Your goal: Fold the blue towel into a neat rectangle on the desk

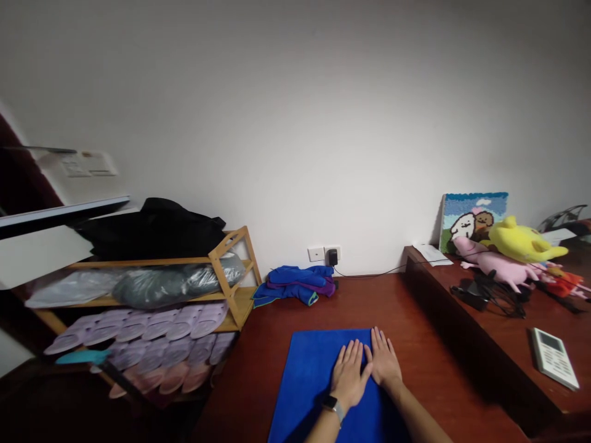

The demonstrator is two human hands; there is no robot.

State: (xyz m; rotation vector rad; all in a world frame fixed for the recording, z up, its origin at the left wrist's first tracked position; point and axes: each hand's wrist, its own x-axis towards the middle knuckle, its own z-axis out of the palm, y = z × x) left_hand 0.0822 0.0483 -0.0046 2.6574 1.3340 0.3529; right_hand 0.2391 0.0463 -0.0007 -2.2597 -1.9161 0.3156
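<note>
Blue towel [314, 381] lies flat on the red-brown wooden floor [406, 307], w/ my left hand [349, 374] and right hand [383, 362] pressed palm-down on it side by side, fingers straight, gripping nothing. Watch [331, 403] on left wrist. Beyond: pile of blue cloths [295, 283] by the wall socket [323, 253]; shoe rack [231, 271] w/ slippers at left; remote [553, 357] on the raised ledge at right.
</note>
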